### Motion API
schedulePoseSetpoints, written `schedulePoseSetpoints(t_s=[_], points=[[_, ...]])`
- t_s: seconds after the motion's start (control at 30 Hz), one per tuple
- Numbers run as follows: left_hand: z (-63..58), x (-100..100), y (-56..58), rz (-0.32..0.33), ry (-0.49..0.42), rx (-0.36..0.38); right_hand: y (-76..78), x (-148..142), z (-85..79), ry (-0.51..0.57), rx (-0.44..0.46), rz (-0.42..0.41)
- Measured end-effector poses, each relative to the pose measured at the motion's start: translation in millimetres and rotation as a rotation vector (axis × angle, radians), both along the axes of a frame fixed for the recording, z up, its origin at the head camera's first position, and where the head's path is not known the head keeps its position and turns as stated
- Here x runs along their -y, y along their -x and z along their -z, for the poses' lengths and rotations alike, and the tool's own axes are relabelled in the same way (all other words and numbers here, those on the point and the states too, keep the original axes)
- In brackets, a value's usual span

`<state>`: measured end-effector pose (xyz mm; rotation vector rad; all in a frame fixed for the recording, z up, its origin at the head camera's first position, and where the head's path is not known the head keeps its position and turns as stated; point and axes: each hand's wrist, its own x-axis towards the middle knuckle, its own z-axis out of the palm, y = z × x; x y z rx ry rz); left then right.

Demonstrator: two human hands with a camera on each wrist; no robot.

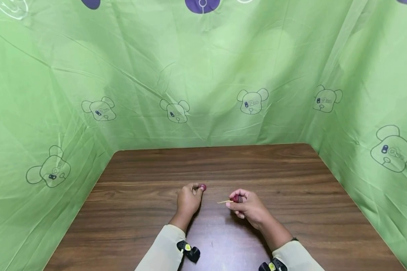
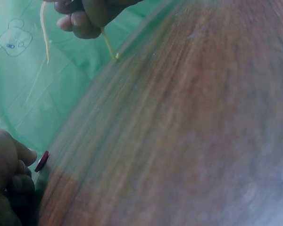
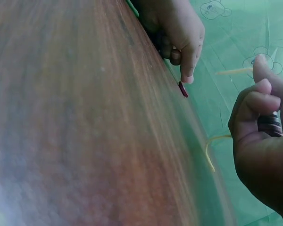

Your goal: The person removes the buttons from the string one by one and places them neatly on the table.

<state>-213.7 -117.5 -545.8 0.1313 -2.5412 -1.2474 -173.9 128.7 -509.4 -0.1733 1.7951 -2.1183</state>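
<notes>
At the middle of the table, my left hand [image 1: 188, 200] pinches a small dark red disc [image 1: 202, 187] by its edge between thumb and forefinger. Seen from the right wrist, this disc [image 3: 183, 89] is thin and tilted, close over the tabletop. A short way to the right, my right hand [image 1: 251, 207] holds a dark red rounded piece [image 1: 236, 198] in curled fingers, together with a thin yellow string [image 1: 224, 202]. Two loose lengths of string stick out of that hand in both wrist views. A dark banded part [image 3: 270, 123] shows in its palm; the rest is hidden by the fingers.
Both hands are over a brown wood-grain table [image 1: 210, 165]. Green cloth [image 1: 203, 75] printed with bear heads hangs along its back and sides. A black camera [image 1: 188, 251] is strapped to the left sleeve and another [image 1: 273, 265] to the right one.
</notes>
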Motion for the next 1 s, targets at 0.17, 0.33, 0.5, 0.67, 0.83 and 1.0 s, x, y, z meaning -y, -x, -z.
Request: schedulePoseSetpoints(t_s=[0.17,0.33,0.5,0.67,0.83,1.0], points=[[-1.7,-0.3,0.3,0.013,-0.011,0.006,2.1,-0.6,1.6,0.072,0.022,-0.025],[-1.2,0.2,-0.1,0.006,-0.024,0.026,2.3,-0.3,2.4,0.119,0.039,-0.025],[-0.1,0.3,-0.6,-0.005,-0.033,0.034,1.5,-1.7,2.2,0.130,0.020,-0.047],[-0.6,-0.7,-1.0,0.000,-0.037,0.018,1.3,-4.1,0.9,0.151,0.053,-0.061],[-0.2,-0.9,-1.1,-0.019,-0.092,-0.004,3.4,-5.2,-0.8,0.214,0.083,-0.095],[0.4,-0.7,-2.7,-0.044,-0.120,-0.031,4.0,-5.7,-0.5,0.240,0.068,-0.108]])
